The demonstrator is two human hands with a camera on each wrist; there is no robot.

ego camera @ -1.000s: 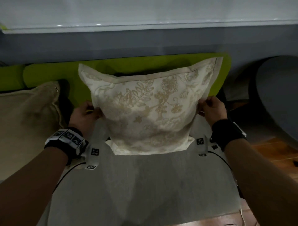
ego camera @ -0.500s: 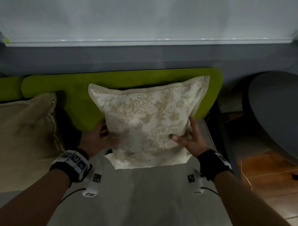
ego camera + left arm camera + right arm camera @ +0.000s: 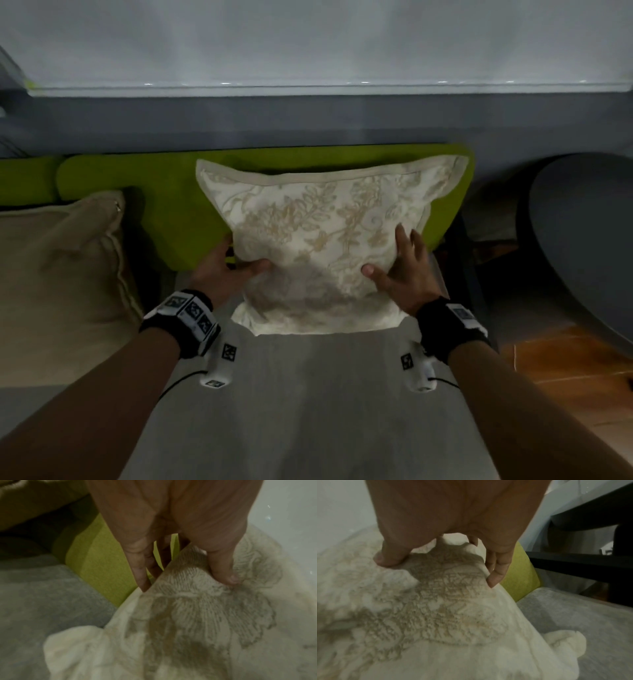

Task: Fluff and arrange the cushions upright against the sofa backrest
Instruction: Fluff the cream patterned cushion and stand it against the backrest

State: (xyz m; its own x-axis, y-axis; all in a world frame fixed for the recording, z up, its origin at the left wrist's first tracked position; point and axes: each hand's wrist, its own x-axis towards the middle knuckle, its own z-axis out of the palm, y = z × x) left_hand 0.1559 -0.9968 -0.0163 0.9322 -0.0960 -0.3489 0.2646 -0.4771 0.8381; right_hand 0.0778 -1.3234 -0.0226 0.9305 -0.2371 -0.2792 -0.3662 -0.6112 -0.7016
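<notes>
The cream cushion with tan floral embroidery [image 3: 318, 240] stood upright on the grey fabric sofa seat [image 3: 308, 394], leaning against the lime-green backrest [image 3: 164, 212]. The left hand [image 3: 219, 270] gripped its left edge, thumb in front and fingers behind. The right hand [image 3: 404, 270] pressed its front, fingers spread apart.

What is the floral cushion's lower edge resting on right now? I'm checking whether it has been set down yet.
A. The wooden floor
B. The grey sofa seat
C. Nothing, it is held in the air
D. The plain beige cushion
B: the floral cushion stands with its bottom edge on the grey sofa seat, leaning back against the green backrest, with the left hand and right hand on its sides.
</notes>
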